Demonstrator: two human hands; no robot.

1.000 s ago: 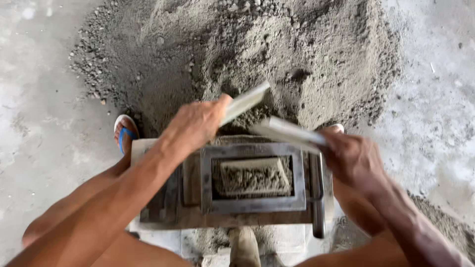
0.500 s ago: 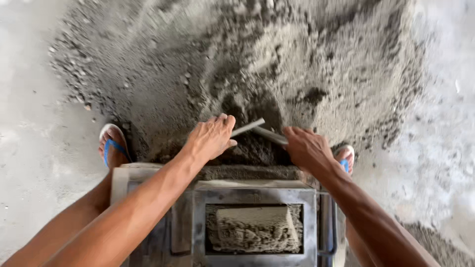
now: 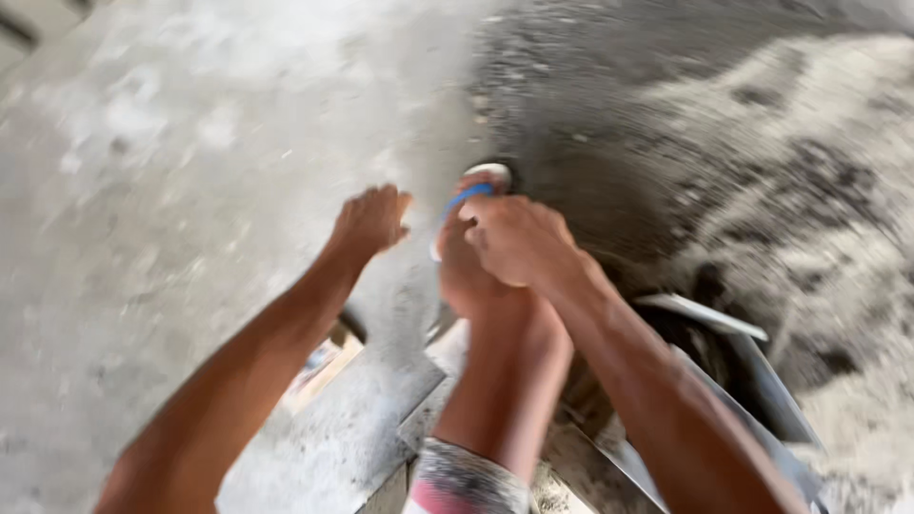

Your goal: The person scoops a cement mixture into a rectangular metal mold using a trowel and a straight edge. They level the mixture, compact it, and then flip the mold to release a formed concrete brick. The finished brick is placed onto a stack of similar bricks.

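- Both hands held nothing: the left hand (image 3: pixel 369 221) hung loosely curled over bare floor (image 3: pixel 171 190); the right hand (image 3: pixel 519 240) was half-closed above a foot in a blue-strapped sandal (image 3: pixel 471 195).
- A blurred coloured scrap (image 3: pixel 319 366), possibly a label, lay below the left forearm.
- Right of the right arm lay two grey metal plates (image 3: pixel 705 314), with the mould (image 3: pixel 419 419) below and the sand heap (image 3: pixel 743 162) beyond.
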